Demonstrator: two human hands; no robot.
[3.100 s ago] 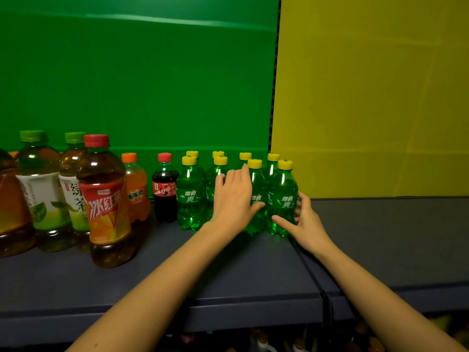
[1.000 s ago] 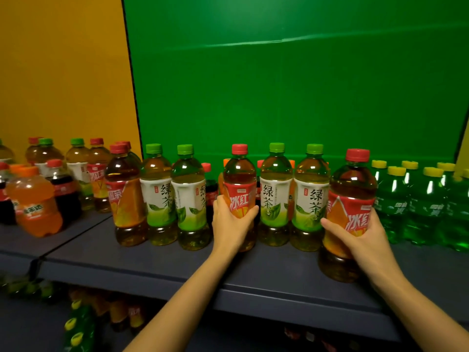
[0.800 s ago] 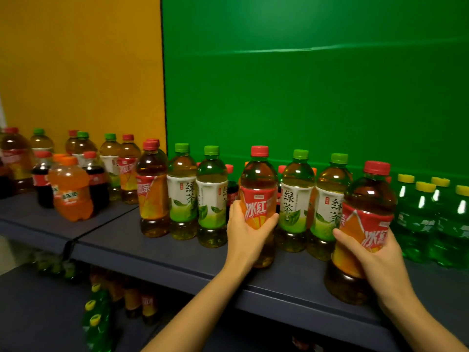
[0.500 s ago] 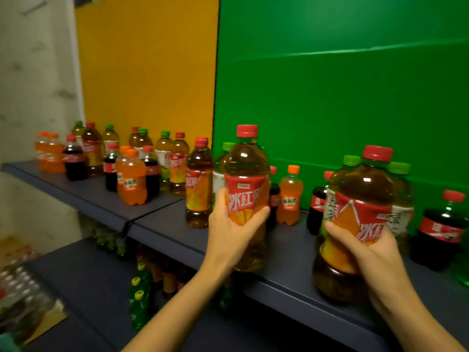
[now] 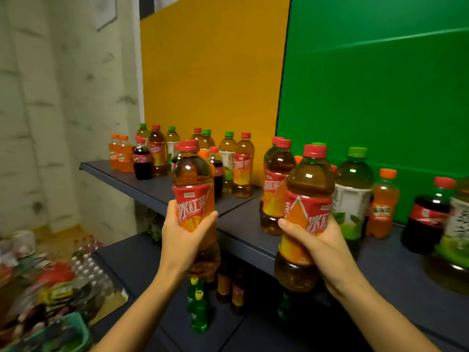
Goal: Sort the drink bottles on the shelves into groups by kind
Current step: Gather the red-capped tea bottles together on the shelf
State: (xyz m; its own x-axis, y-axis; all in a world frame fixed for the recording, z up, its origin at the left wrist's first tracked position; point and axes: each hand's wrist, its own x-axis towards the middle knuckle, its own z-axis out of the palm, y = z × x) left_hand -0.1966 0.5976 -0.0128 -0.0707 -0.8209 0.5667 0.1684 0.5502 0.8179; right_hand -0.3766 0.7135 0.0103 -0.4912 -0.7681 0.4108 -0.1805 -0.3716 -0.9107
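Both hands are loaded. The left grip [image 5: 182, 235] is curled round the label of the left iced tea bottle [image 5: 194, 181], and the right grip [image 5: 322, 250] is wrapped round the right iced tea bottle [image 5: 308, 179]. Both are upright and in the air, out past the front edge of the upper shelf [image 5: 157, 189].

Here's the worry: each is a one-handed hold on a slick label, with the weight of the tea riding above the fingers. A slip drops it onto the green soda bottles [image 5: 199, 308] below.

That right bottle also hangs just beside a standing iced tea bottle [image 5: 275, 196]. Clip it and it could tip into the green tea bottle [image 5: 352, 189].

The far cluster [image 5: 177, 153] looks tightly packed, so landing a bottle there could topple its neighbours.
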